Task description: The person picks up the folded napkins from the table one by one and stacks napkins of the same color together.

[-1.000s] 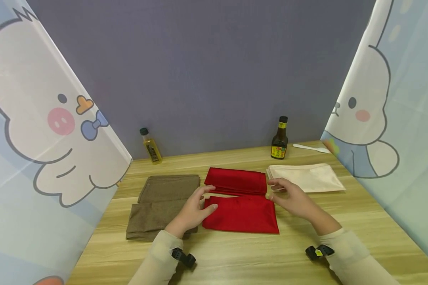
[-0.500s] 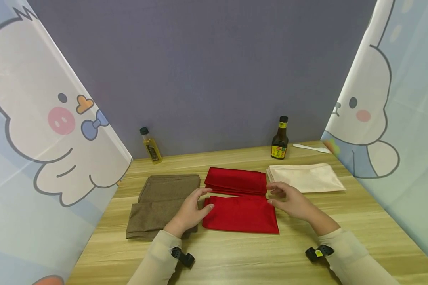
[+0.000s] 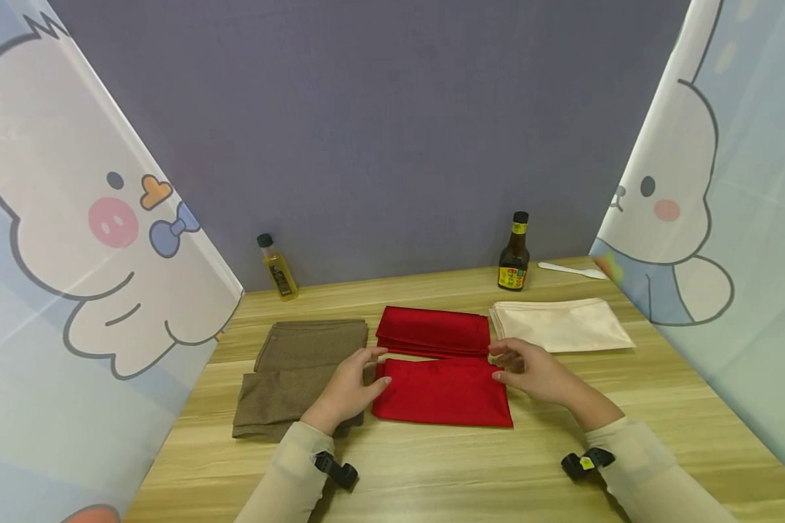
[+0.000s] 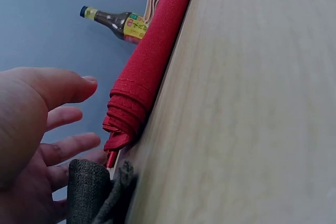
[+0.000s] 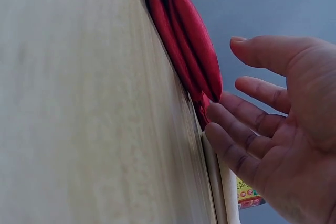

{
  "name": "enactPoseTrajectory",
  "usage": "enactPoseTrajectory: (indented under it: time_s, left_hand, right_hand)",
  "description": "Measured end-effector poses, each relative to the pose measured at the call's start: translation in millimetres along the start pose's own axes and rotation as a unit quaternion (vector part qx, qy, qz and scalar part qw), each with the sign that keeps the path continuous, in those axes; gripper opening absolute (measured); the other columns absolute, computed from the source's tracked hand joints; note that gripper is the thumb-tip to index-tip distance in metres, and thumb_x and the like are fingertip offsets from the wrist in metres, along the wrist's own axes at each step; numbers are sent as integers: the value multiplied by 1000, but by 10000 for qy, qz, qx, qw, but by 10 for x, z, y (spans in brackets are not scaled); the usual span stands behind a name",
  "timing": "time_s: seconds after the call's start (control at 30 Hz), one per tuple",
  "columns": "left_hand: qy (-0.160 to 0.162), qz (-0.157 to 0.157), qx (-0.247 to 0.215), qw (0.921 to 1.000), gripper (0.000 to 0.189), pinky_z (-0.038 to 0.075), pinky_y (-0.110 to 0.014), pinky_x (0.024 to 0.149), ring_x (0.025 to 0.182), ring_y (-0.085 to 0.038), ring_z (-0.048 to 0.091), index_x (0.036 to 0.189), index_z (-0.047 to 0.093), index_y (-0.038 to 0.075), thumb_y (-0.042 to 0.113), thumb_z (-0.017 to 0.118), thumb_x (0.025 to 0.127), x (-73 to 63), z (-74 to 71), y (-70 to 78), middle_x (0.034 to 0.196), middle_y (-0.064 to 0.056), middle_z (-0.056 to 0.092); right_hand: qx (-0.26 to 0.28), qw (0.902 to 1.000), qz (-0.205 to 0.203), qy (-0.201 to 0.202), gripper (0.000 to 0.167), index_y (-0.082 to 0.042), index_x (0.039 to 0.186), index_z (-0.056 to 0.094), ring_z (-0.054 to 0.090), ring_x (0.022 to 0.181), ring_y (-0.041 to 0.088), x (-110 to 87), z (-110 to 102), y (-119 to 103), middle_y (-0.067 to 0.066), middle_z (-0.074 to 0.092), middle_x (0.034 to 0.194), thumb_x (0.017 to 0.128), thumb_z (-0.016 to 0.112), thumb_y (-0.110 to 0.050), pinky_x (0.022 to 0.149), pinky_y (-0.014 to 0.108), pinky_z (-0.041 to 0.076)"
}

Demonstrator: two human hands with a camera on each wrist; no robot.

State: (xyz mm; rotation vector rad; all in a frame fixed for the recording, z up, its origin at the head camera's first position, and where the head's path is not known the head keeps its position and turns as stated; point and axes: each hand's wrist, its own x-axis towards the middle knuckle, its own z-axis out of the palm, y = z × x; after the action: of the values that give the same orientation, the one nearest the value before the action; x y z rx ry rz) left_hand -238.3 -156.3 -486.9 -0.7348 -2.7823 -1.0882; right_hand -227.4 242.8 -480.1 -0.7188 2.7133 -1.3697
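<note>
Two folded red cloths lie in the middle of the table in the head view: a near red cloth and a far red cloth, their edges meeting. My left hand hovers at the near cloth's left end, over the brown cloth, thumb and fingers spread apart. At the right end is my right hand, fingers relaxed and fingertips right by the red edges. In the left wrist view the red cloth shows its stacked layers beyond my thumb. The right wrist view shows the folded red end beside my fingertips. Neither hand holds anything.
Two folded brown cloths lie at the left, partly under my left arm. A folded cream cloth sits at the right. Behind stand an oil bottle and a dark sauce bottle, with a white plastic utensil beside the latter.
My left hand has drawn slightly left and down from the red cloths. My right hand has shifted slightly down, its fingers a little closer together. The cloths lie as before.
</note>
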Motion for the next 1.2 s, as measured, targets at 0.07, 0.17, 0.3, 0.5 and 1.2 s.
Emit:
enactPoseTrajectory:
  time_s: [0.07,0.17,0.3,0.5,1.2]
  left_hand:
    - [-77,-38,170,9998,53,37,-52,117,129,-27,59,146,58,11,23,77,98,0,3,-8,140,-4,62]
    - [-156,59,379,9991,47,28,-55,122,128,-27,60,141,63,10,22,77,98,-1,7,-17,138,-4,64]
    - [-173,250,476,9984,39,28,-59,121,127,-27,61,133,69,9,18,78,96,-8,10,-21,133,-6,67]
    - [-177,328,531,9979,37,28,-60,121,117,-22,63,129,71,12,17,81,94,-14,17,-20,125,-2,69]
    - [-371,306,514,9975,48,30,-60,119,95,-12,64,128,72,10,23,90,85,-20,41,66,115,2,71]
  right_hand:
    - [-32,10000,23,-34,46,1,134,63,67,112,32,-3,-1,-1,13,69,126,94,81,-12,92,43,57]
    - [-75,9999,45,-100,44,0,132,64,67,111,31,-12,-3,-7,12,69,125,94,81,-13,90,41,58]
    - [-122,9998,36,-179,43,-1,131,65,67,109,30,-23,-6,-5,12,69,124,94,81,-14,88,39,58]
    - [-219,9994,-51,-264,43,0,129,65,67,107,28,-23,-8,23,10,69,122,94,82,-17,86,35,58]
    - [-251,9984,-25,-500,50,-2,126,68,62,102,24,-29,-5,28,9,68,121,85,90,-20,85,32,56]
